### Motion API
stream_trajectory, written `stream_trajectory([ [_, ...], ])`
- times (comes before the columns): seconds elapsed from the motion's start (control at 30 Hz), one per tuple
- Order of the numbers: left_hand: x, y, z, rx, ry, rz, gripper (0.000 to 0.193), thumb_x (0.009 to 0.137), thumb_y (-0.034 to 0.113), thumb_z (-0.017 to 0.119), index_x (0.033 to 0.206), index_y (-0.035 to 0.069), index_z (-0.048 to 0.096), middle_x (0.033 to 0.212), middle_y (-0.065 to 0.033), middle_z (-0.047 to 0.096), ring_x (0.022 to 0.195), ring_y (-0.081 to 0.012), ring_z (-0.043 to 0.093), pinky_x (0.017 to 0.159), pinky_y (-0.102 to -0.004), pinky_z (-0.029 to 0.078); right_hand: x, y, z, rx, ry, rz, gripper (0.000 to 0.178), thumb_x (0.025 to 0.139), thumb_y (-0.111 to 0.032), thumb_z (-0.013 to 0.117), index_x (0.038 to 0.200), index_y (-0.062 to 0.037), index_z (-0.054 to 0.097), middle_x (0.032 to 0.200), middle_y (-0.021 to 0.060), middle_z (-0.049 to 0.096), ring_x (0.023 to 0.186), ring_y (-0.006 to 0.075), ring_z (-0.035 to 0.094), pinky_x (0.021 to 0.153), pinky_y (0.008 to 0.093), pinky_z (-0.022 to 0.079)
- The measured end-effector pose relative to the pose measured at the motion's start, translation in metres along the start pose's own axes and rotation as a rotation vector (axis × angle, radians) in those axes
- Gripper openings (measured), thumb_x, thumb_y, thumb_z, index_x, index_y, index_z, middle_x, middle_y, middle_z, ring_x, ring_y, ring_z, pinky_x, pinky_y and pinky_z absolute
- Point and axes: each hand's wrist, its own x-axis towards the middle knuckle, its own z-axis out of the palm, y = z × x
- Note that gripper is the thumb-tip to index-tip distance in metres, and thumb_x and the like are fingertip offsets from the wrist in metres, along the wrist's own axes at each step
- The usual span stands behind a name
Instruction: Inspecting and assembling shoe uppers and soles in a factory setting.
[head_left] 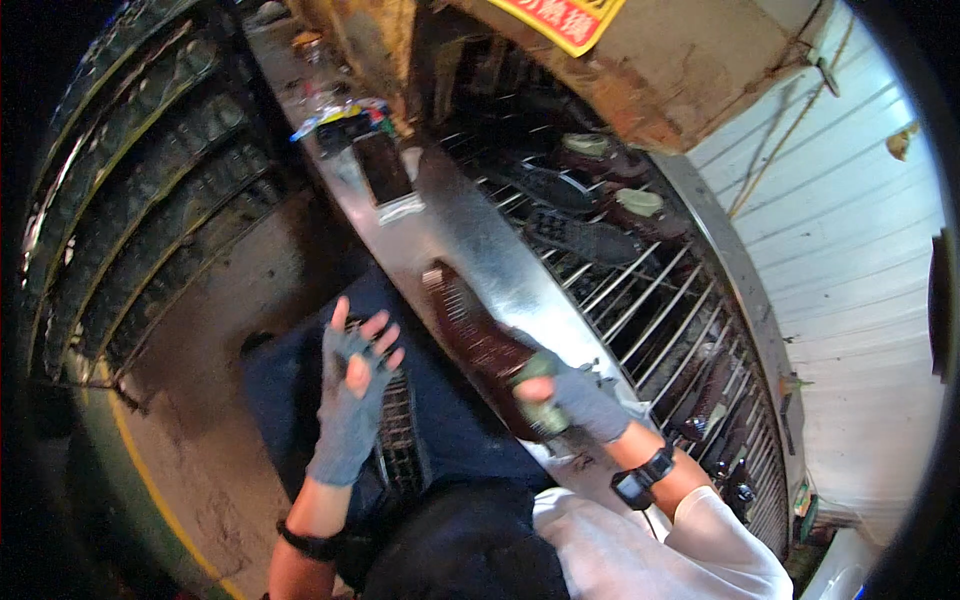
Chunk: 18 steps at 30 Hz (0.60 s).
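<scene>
Brown leather fills your right hand (565, 395): you grip a dark brown shoe (480, 345) by its heel end, gloved fingers clamped around it, and its ridged sole faces up. The shoe lies along the shiny metal ledge (470, 235) that runs diagonally across the view, toe pointing away from you. Your left hand (352, 385) hangs open and empty in a grey fingerless glove, fingers spread, well apart from the shoe and above your dark trousers. A black watch (640, 480) sits on your right wrist, a dark band (308, 543) on your left.

Beyond the ledge, a rack of metal wire rods (655, 310) holds more shoes, among them a dark sole (585, 237) lying flat and several brown pairs farther back. A phone (383, 167) and small colourful clutter rest on the ledge's far end. At your left, more curved racks (140, 170) stand dim and shadowed above a worn floor with a yellow line (150, 475). White panelled wall (850, 250) rises to your right.
</scene>
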Motion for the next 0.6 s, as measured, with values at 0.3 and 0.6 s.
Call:
stream_trajectory([
  [0.3, -0.016, 0.043, 0.0, -0.132, 0.045, 0.18, 0.07, 0.104, 0.051, 0.062, 0.148, 0.0, 0.045, 0.136, -0.0207, 0.065, 0.126, -0.0324, 0.064, 0.111, -0.0458, 0.051, 0.022, -0.022, 0.127, 0.242, -0.368, 0.109, 0.067, 0.104, -0.055, 0.061, 0.134, 0.0046, 0.064, 0.123, 0.0131, 0.073, 0.11, 0.0168, 0.071, 0.099, 0.0315, 0.056],
  [0.6, 0.032, -0.031, -0.07, 1.306, 0.182, 0.166, 0.066, 0.097, 0.037, 0.071, 0.147, -0.002, 0.051, 0.14, -0.0226, 0.063, 0.132, -0.0287, 0.058, 0.115, -0.041, 0.044, 0.011, -0.042, 0.109, 0.352, -0.035, 0.02, 0.064, 0.1, -0.053, 0.067, 0.131, 0.0033, 0.065, 0.116, 0.0132, 0.075, 0.099, 0.0214, 0.074, 0.091, 0.0341, 0.061],
])
